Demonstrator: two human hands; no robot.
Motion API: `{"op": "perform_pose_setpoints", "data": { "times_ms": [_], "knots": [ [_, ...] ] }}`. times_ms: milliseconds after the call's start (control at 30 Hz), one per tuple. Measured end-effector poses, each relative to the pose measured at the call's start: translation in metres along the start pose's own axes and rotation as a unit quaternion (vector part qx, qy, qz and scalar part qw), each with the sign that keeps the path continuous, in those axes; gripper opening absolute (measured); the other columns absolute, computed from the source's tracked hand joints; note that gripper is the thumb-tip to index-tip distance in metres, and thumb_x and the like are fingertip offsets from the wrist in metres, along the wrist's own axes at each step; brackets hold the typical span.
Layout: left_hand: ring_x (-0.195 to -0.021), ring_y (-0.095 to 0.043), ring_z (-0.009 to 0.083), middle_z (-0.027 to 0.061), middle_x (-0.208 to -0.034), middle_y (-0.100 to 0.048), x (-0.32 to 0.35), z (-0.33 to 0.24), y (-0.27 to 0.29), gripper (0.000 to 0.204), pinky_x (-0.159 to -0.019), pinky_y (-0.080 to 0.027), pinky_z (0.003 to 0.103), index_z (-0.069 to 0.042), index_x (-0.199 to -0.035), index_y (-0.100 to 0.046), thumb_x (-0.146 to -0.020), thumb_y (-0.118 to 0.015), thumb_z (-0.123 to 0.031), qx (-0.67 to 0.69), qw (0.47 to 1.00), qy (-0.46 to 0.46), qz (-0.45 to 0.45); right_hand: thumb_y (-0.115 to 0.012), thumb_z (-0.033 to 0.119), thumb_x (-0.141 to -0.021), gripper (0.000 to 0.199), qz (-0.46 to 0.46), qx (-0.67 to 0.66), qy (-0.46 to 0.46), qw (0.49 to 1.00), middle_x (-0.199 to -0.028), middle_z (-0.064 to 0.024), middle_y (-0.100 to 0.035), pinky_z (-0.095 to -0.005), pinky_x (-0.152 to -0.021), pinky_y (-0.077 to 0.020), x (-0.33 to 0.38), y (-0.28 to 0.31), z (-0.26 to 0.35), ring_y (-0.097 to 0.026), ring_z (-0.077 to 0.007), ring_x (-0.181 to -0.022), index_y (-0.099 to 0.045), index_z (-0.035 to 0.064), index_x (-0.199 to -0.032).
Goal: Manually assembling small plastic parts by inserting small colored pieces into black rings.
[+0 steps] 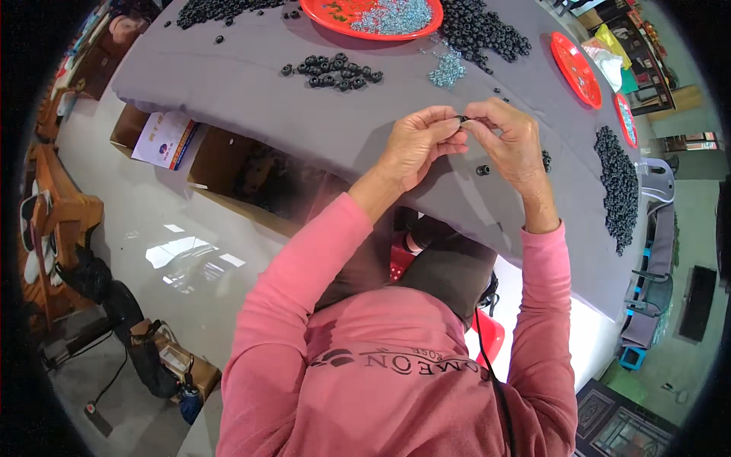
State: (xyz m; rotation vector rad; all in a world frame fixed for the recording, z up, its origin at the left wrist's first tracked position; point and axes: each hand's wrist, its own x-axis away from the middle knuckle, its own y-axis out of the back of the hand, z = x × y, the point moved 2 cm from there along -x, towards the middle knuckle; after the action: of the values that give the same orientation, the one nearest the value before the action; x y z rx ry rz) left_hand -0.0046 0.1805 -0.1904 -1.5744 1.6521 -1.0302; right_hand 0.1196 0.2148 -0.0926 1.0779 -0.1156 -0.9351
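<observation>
My left hand (417, 145) and my right hand (512, 139) meet above the grey table (251, 84), fingertips pinched together on one small black ring (462, 119). Both forearms wear pink sleeves. A single black ring (483, 170) lies on the table just below my hands. A small heap of black rings (333, 71) sits further out to the left. A little pile of pale blue small parts (447, 70) lies beyond my hands.
A red tray (327, 15) with pale blue parts stands at the far edge, black rings heaped beside it (483, 30). Two red plates (575, 68) and a long strip of black rings (618, 186) lie right. Cardboard boxes (228, 164) stand under the table.
</observation>
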Motion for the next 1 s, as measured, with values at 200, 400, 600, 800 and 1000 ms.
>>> {"op": "perform_pose_setpoints", "data": {
  "times_ms": [200, 400, 600, 800, 1000],
  "knots": [
    [-0.075, -0.063, 0.0140, 0.0042, -0.086, -0.062, 0.000, 0.001, -0.001, 0.013, -0.073, -0.055, 0.033, -0.004, -0.099, -0.059, -0.086, -0.057, -0.003, 0.001, 1.000, 0.011, 0.010, -0.064, -0.003, -0.076, 0.023, -0.027, -0.090, -0.023, 0.995, -0.074, -0.0030, -0.058, -0.0249, -0.061, -0.0469, 0.006, -0.002, -0.007, -0.058, -0.0095, -0.070, -0.061, -0.0009, -0.099],
    [-0.078, -0.060, 0.0119, 0.0043, -0.089, -0.061, 0.001, -0.001, -0.001, 0.015, -0.074, -0.054, 0.030, -0.004, -0.103, -0.058, -0.089, -0.055, -0.007, -0.029, 0.999, 0.000, 0.034, -0.058, 0.009, -0.086, 0.017, -0.066, -0.229, -0.162, 0.958, -0.071, -0.0010, -0.057, -0.0204, -0.056, -0.0428, 0.021, 0.002, -0.011, -0.051, -0.0051, -0.062, -0.061, 0.0007, -0.101],
    [-0.082, -0.059, 0.0118, 0.0040, -0.091, -0.061, 0.000, 0.003, 0.001, 0.017, -0.077, -0.050, 0.029, -0.004, -0.105, -0.058, -0.089, -0.056, -0.008, -0.017, 0.998, -0.007, 0.057, -0.048, 0.034, -0.094, 0.036, -0.032, -0.420, -0.337, 0.842, -0.065, -0.0032, -0.056, -0.0218, -0.045, -0.0407, 0.033, -0.018, -0.022, -0.047, -0.0061, -0.048, -0.058, 0.0005, -0.088],
    [-0.085, -0.058, 0.0128, 0.0028, -0.093, -0.061, -0.002, 0.004, 0.003, 0.016, -0.075, -0.047, 0.029, -0.005, -0.104, -0.059, -0.088, -0.057, -0.007, -0.038, 0.998, -0.025, 0.032, -0.041, 0.047, -0.093, 0.050, -0.019, -0.465, -0.381, 0.799, -0.065, -0.0047, -0.057, -0.0214, -0.039, -0.0402, 0.027, -0.024, -0.013, -0.047, -0.0075, -0.043, -0.057, 0.0002, -0.089],
    [-0.079, -0.056, 0.0093, 0.0025, -0.092, -0.060, 0.001, 0.002, 0.001, 0.017, -0.071, -0.047, 0.023, -0.003, -0.103, -0.059, -0.087, -0.058, -0.006, -0.020, 0.999, -0.018, 0.024, -0.040, 0.053, -0.090, 0.054, 0.054, -0.591, -0.409, 0.693, -0.072, -0.0040, -0.058, -0.0200, -0.038, -0.0359, 0.024, -0.034, -0.007, -0.047, -0.0073, -0.047, -0.056, 0.0023, -0.093]
  ]
}}
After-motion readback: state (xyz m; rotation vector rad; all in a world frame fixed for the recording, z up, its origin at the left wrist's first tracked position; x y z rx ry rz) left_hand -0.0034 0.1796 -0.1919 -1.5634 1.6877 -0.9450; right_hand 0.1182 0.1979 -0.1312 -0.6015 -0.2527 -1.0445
